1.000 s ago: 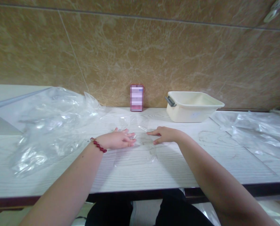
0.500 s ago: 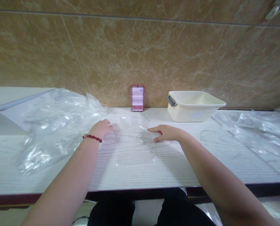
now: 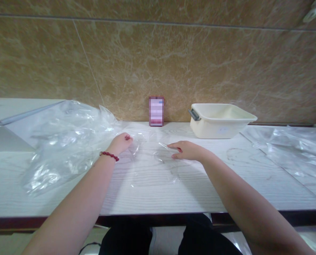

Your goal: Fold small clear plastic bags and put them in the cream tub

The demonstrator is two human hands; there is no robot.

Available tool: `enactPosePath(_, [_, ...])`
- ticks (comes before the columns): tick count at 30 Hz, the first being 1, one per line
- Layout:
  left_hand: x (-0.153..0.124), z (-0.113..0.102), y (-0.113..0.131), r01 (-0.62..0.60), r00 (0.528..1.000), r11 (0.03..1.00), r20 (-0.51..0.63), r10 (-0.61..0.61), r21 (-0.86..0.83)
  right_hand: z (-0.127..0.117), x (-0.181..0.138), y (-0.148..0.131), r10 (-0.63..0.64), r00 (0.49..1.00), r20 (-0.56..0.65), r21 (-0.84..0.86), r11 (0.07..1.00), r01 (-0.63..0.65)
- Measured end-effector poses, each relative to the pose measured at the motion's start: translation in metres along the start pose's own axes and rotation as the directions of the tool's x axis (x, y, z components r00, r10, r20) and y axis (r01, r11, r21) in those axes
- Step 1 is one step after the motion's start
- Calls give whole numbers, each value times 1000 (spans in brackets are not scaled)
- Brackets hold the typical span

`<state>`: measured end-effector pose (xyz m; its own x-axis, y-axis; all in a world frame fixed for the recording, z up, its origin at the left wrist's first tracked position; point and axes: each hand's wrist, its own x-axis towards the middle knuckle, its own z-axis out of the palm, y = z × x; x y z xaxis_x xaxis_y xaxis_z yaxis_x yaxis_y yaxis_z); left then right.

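Observation:
A clear plastic bag (image 3: 155, 173) lies flat on the table in front of me, its outline faint against the white wood grain. My left hand (image 3: 121, 141), with a red bead bracelet (image 3: 109, 155) at the wrist, is closed in a pinch on the bag's upper left part. From the right, my right hand (image 3: 186, 150) rests at the bag's other side, index finger stretched out and thumb apart. Its fingertips touch or nearly touch the film; I see nothing gripped between them.
A pile of clear plastic bags (image 3: 70, 141) lies at left against a white box (image 3: 17, 132). A phone (image 3: 156, 111) leans on the marbled wall. Right of it stands a cream plastic basin (image 3: 213, 128) with a grey handle. More clear plastic (image 3: 301, 148) covers the table's (image 3: 200, 198) right end.
My left hand has moved slightly right and up, its fingers now closed on the film, which bulges up beside it. My right hand has hardly moved.

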<state>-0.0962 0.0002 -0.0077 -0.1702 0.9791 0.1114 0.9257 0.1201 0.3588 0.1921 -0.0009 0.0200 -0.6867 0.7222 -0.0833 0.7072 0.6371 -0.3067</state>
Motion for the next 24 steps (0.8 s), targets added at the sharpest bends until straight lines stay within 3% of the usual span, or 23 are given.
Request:
enactPosePath(3, [-2, 2, 4, 33, 999, 987, 17, -31, -155, 3, 2, 0, -2, 999, -45, -11, 1000, 1])
enactPosePath(7, [-8, 3, 7, 49, 989, 965, 146, -12, -256, 6, 5, -2, -4, 996, -84, 3, 1000, 4])
enactPosePath(18, [-12, -4, 9, -84, 970, 984, 213, 116, -154, 8, 5, -3, 1, 997, -78, 12, 1000, 0])
enactPosePath(24, [-16, -8, 10, -156, 927, 959, 300, 225, -239, 11, 5, -5, -25, 989, -149, 27, 999, 29])
